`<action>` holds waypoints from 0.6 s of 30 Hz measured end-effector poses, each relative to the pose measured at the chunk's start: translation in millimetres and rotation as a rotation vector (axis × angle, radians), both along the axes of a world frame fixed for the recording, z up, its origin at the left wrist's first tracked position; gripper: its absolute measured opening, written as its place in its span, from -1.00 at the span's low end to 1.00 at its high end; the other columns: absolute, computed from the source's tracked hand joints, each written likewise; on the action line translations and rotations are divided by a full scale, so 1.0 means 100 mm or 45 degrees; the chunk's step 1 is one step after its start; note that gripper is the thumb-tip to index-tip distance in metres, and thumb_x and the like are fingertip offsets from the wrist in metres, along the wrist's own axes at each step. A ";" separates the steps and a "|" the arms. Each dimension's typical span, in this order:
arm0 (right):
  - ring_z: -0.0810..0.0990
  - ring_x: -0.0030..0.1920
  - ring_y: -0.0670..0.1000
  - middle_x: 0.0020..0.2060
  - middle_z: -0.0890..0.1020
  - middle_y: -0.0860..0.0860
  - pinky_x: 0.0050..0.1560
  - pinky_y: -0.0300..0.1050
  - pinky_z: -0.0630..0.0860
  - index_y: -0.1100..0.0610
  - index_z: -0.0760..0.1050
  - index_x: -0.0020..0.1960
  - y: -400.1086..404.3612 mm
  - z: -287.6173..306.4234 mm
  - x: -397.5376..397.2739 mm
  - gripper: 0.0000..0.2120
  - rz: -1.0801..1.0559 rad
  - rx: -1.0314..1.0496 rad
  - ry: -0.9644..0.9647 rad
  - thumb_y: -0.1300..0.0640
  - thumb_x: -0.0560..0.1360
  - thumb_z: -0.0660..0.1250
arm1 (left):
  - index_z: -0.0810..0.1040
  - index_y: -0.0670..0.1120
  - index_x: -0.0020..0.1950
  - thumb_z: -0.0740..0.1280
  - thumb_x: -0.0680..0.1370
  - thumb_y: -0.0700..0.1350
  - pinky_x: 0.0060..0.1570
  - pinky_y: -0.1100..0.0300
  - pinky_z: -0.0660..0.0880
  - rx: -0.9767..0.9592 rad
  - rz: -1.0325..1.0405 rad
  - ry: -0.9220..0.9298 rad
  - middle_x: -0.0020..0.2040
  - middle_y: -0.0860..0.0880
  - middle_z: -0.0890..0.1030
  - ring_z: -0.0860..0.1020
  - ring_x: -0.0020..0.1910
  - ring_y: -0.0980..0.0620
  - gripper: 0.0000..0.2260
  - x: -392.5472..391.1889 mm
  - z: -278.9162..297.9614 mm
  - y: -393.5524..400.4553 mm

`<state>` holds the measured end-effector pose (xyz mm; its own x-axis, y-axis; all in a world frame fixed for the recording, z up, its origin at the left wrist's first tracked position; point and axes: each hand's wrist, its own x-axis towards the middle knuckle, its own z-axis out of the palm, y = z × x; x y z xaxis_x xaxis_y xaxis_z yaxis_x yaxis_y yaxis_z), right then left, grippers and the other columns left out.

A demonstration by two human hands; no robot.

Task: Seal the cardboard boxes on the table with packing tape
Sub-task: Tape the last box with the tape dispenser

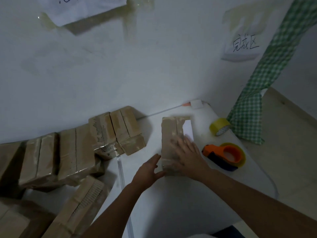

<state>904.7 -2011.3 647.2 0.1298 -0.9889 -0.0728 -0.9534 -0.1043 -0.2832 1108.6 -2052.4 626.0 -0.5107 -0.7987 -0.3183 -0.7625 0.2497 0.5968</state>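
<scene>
White laminate forms the table point(180, 194), which butts against a pale wall point(120, 66) along its far edge; the right edge curves round and drops to a beige floor point(283, 160). Brown cardboard boxes point(56, 157) crowd the left half of the surface in a tight row against the wall, several leaning on one another, with glossy tape across their seams. A green checked cloth point(257, 83) hangs down at the right and ends just beside the table corner. One separate cardboard box point(171, 134) lies flat near the middle of the table, well apart from the row, with bare surface on its near side and a strip of bare surface to its left. The right hand point(187, 153) rests on this box with fingers spread and straight, pressing its top face at the near end. The left hand point(147, 170) has straight fingers against the near left edge of the same box, thumb apart. An orange tape dispenser point(226, 156) holding a yellowish roll lies to the right of the box, near the table edge. A yellow tape roll point(220, 126) stands farther back, near the cloth. A handwritten paper label point(243, 45) is stuck on the wall above.
</scene>
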 end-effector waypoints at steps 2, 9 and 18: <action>-0.17 0.55 0.02 0.58 -0.15 -0.02 0.48 -0.03 -0.02 -0.02 -0.03 0.58 0.08 0.04 -0.06 -0.41 -0.290 -0.090 -0.327 -0.12 0.64 0.10 | 0.12 0.04 0.61 0.34 0.54 0.20 0.35 0.06 0.43 -0.018 0.035 0.028 0.61 0.03 0.15 0.43 0.41 0.03 -0.28 -0.01 0.02 0.01; 0.21 0.44 -0.15 0.52 0.14 -0.12 0.31 -0.26 0.26 -0.06 0.08 0.54 0.43 -0.02 0.02 -0.32 -0.488 0.123 -0.988 -0.31 0.53 0.16 | 0.02 0.03 0.62 0.03 0.48 0.43 0.53 -0.08 -0.05 -0.427 0.054 -0.005 0.64 -0.01 -0.11 -0.07 0.60 -0.04 -0.18 -0.29 0.21 0.02; 0.38 0.38 -0.01 0.40 0.38 -0.02 0.26 -0.13 0.38 0.01 0.22 0.49 0.42 0.08 -0.36 -0.52 -0.559 0.084 -0.800 -0.09 0.62 0.17 | -0.29 -0.03 0.60 0.14 0.61 0.24 0.49 -0.25 -0.24 -0.426 -0.298 -0.446 0.60 -0.06 -0.31 -0.31 0.57 -0.19 -0.21 -0.41 0.14 0.18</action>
<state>869.1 -1969.4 655.1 -0.2376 -0.9554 -0.1756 -0.5611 0.2825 -0.7780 1067.9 -2034.6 639.7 -0.5964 -0.7631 -0.2489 -0.8027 0.5700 0.1756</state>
